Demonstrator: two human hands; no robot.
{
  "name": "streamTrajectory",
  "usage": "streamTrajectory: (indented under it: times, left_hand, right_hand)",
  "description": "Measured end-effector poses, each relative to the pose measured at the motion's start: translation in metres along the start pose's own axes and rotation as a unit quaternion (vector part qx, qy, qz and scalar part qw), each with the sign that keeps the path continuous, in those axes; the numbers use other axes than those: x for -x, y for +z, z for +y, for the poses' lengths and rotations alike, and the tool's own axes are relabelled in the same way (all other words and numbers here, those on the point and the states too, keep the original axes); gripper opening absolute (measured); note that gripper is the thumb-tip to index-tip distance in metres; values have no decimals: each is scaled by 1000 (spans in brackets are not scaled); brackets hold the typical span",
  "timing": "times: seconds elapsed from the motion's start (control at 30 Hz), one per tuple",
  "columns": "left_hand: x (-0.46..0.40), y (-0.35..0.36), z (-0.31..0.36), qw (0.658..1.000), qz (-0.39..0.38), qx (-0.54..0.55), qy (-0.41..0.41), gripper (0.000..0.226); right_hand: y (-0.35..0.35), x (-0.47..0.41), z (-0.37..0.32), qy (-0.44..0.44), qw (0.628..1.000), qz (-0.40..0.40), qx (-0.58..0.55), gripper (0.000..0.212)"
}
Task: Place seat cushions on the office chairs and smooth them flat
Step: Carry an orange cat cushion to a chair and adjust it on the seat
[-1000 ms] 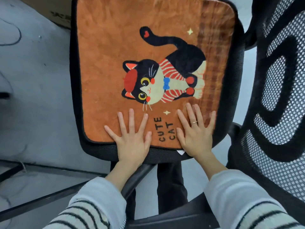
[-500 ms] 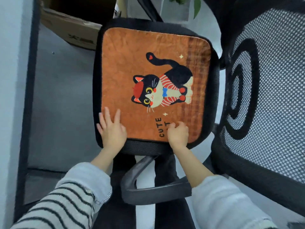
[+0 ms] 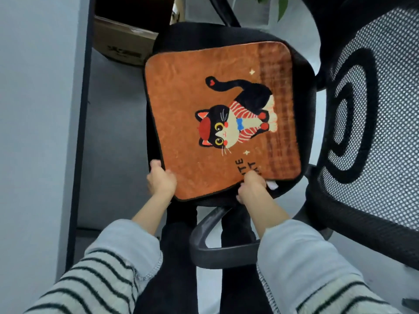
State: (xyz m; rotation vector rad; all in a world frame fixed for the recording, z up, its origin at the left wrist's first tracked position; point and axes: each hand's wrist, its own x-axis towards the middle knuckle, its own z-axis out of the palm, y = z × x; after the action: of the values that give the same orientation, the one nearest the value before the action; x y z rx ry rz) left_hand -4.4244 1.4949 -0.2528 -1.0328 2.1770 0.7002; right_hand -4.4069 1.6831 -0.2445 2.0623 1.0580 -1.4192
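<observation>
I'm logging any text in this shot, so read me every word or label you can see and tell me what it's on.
"TE" over "T": all that shows of two lines of lettering on the orange cat cushion; the right hand covers the rest.
Dark print on the cardboard box: too blurred to read.
White tag at the cushion's edge: nothing legible.

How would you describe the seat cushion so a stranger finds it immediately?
Find the black office chair seat beside the mesh backrest. The cushion lies on it, both hands holding its near edge. It alone is orange, with a black cartoon cat.
</observation>
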Motion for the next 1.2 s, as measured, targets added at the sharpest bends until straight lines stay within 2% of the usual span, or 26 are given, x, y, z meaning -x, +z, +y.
streamTrajectory:
  times: [0.07,0.13,0.17,0.23,0.3,0.4,0.53,0.73,0.83,0.9,1.0,1.13,1.2]
  left_hand:
    - [9,4,-18,998,-51,-13,-38,20]
    - [20,8,-28,990,-110,8,-86,4]
    - [26,9,-30,986,-132,1,-99,8]
    - [32,8,-29,980,-166,-94,-61,18]
    - [32,-1,-19,962,-139,-234,21,29]
    - [14,-13,1,943,-82,-305,107,39]
    - [-12,-22,35,931,-9,-291,221,35]
    - [-50,-14,81,914,60,-260,305,41]
    - [-67,-12,104,893,82,-277,346,54]
    - [-81,-15,115,888,75,-291,349,59]
    - [-97,-23,135,909,63,-271,311,58]
    - [-91,-42,151,937,91,-214,259,35]
    - [-70,-47,142,947,84,-197,240,29]
  right_hand:
    - [11,10,-11,-62,996,66,-13,35]
    - [19,23,-24,-174,980,95,30,31]
    - [20,31,-29,-216,970,93,54,29]
    - [13,43,-35,-281,956,59,57,27]
    - [2,49,-42,-324,942,24,78,29]
    - [-9,34,-52,-301,945,3,124,35]
    - [-32,11,-52,-228,960,61,153,35]
    - [-50,-8,-64,-293,924,133,207,32]
    - [-40,-10,-80,-327,905,165,217,37]
    - [-33,-11,-88,-339,900,173,213,35]
    - [-25,-7,-94,-352,896,160,218,34]
    - [-24,5,-103,-388,873,156,251,38]
    - [-23,24,-108,-429,842,145,294,35]
